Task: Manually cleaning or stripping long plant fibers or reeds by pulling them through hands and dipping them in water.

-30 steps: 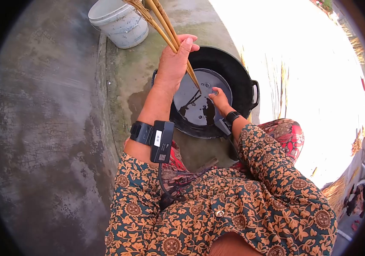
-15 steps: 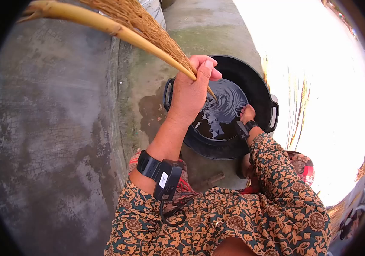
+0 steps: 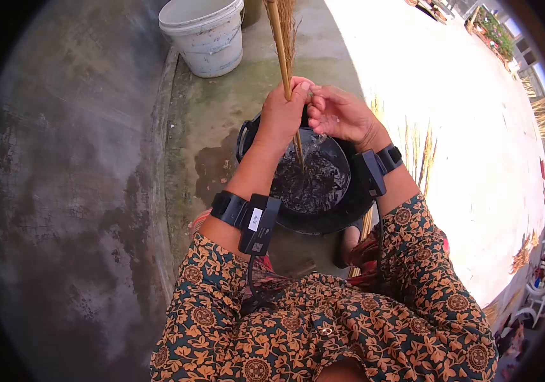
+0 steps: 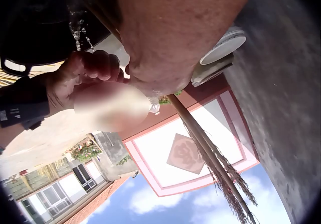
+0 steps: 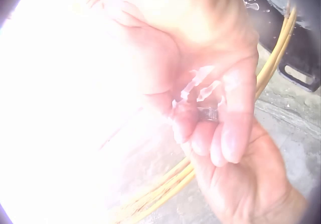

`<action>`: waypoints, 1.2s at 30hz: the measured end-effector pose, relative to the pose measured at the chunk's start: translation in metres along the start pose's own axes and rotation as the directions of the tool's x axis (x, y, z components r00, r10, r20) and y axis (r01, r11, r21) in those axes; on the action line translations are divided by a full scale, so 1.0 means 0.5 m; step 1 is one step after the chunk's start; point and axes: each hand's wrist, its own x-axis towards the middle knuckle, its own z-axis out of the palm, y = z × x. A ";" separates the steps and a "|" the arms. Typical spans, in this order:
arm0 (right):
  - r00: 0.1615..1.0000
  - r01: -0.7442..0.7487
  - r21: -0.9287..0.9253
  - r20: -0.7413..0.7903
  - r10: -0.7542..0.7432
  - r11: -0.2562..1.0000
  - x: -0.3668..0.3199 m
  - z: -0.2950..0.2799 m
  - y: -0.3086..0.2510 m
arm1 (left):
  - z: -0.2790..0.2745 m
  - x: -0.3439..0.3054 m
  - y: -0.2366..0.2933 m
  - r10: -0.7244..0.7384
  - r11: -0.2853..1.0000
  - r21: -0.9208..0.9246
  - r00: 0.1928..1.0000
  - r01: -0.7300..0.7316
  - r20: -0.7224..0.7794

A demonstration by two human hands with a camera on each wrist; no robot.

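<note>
1. We grip the tasselled stalks (image 3: 280, 44) in our left hand (image 3: 282, 118); their long axis rises from over the black basin (image 3: 311, 225).
2. Our right hand (image 3: 344, 116), loosely cupped, grips none, the stalks just to its left.

You're outdoors, probably in a house yard. Your left wrist view gives cloudy blue sky (image 4: 120, 201), a building with windows (image 4: 52, 199) and a pink-edged white wall panel (image 4: 155, 153) bearing a flower motif. Your head view: concrete ground (image 3: 326, 70), shaded, then glaring sun toward its right side, dry stalks (image 3: 426, 156) there, greenery (image 3: 498, 37) far right. Black basin (image 3: 314, 228) and white bucket (image 3: 209, 46) stand right on the concrete.
</note>
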 end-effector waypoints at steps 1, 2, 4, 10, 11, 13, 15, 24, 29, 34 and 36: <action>0.999 -0.021 -0.194 -0.047 0.013 0.981 -0.002 0.065 -0.051 | -0.009 0.007 0.007 0.001 0.999 -0.044 1.000 -0.001 -0.003; 0.997 0.035 -0.345 -0.052 -0.057 0.938 -0.005 0.123 -0.081 | -0.017 0.012 0.010 -0.001 0.996 -0.085 1.000 0.001 -0.005; 0.996 0.071 -0.551 -0.011 -0.092 0.832 0.004 0.182 -0.129 | -0.011 0.032 -0.027 0.135 0.985 -0.103 0.990 -0.139 -0.046; 0.952 0.063 -0.902 -0.074 -0.296 0.427 0.008 0.226 -0.137 | -0.016 0.081 -0.075 0.205 0.931 0.295 0.976 -0.216 0.069; 0.937 0.093 -0.932 -0.037 -0.347 0.351 0.011 0.200 -0.122 | -0.002 0.059 -0.037 0.013 0.974 -0.225 1.000 -0.011 0.007; 0.879 0.087 -0.991 0.028 -0.476 0.102 0.020 0.161 -0.087 | 0.002 0.069 -0.043 0.074 0.996 -0.046 0.997 -0.073 0.007; 0.794 0.071 -0.997 0.052 -0.606 0.008 0.030 0.143 -0.036 | 0.001 0.052 -0.020 0.134 0.970 0.190 0.987 -0.150 0.093; 0.703 0.141 -0.979 -0.007 -0.711 0.148 0.054 0.100 -0.003 | -0.007 0.042 -0.067 -0.010 0.964 0.262 0.987 -0.033 0.161; 0.735 0.406 -0.763 -0.054 -0.676 0.503 0.071 0.100 0.037 | 0.008 0.035 -0.072 0.184 0.974 0.112 0.975 -0.199 0.127; 0.694 0.432 -0.828 0.052 -0.718 0.358 0.096 0.051 0.049 | 0.000 0.044 -0.094 0.158 0.945 0.263 0.975 -0.195 0.156; 0.713 0.493 -0.765 0.083 -0.696 0.414 0.093 0.047 0.052 | 0.004 0.035 -0.085 0.154 0.974 0.142 0.976 -0.176 0.153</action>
